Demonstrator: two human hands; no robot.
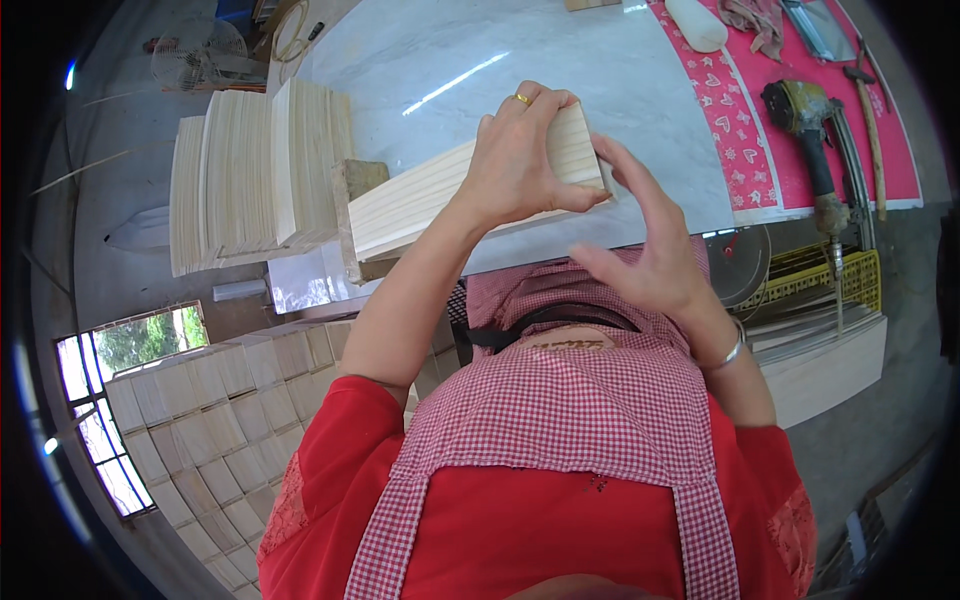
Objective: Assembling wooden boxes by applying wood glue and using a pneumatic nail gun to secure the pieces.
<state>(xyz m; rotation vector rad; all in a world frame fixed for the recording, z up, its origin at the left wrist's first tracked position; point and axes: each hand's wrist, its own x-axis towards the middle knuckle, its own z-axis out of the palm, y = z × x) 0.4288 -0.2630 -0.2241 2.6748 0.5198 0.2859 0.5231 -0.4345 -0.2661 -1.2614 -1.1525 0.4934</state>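
A long, box-like piece of pale wood point(415, 205) lies slantwise near the front edge of the grey marbled table point(430, 75). My left hand point(520, 155) is closed over its right part, thumb toward the near side and fingers over the far side. Just off the right end of that piece is my right hand point(655, 245), thumb and fingers spread, holding nothing. At its left end, the wood rests against a rough wooden block point(362, 180). My left hand hides part of the wood.
Thin pale boards point(245, 175) are stacked at the left. Rightward, a nail gun point(805, 125) with an air line lies on a pink cover point(745, 150), beside a hammer point(868, 125) and a white bottle point(697, 25). Wooden pieces point(225, 430) are piled lower left; a yellow crate point(862, 280) stands right.
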